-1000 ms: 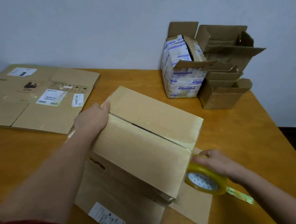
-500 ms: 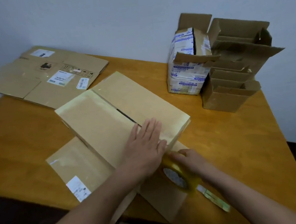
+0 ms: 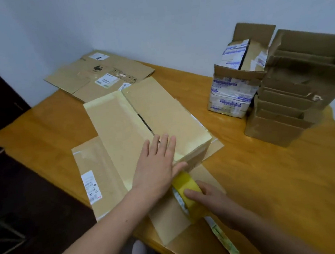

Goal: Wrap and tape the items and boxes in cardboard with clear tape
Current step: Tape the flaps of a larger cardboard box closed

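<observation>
Pressing down w/ straight, spread fingers, the left hand (image 3: pixel 156 164) lies flat on the near end of the cardboard parcel (image 3: pixel 141 119) at frame centre, keeping the folded flaps shut; just below it the right hand (image 3: pixel 212 199) grips the yellow tape roll (image 3: pixel 186 194), fingers curled over its band, roll up against the parcel's near edge & right beside the left thumb. A loose tape tail (image 3: pixel 222 236) trails from the roll toward the bottom of the frame. Progress, as I judge it: parcel is wrapped & partly taped, since glossy strips show along the far end & the right side, but a dark gap shows at the seam mid-top, so that seam prob. needs tape yet, and the near end looks like the bit in hand now. The parcel sits on a flat cardboard sheet (image 3: pixel 96 162) w/ a white label (image 3: pixel 91 187), lower left of centre. Left to do, by the look of it: printed box (image 3: pixel 231 94) & the stack of open brown boxes (image 3: pixel 288 111) at right of frame, none closed or wrapped; flattened cardboard (image 3: pixel 88 77) upper left lies unused on the wooden table (image 3: pixel 269 178)
</observation>
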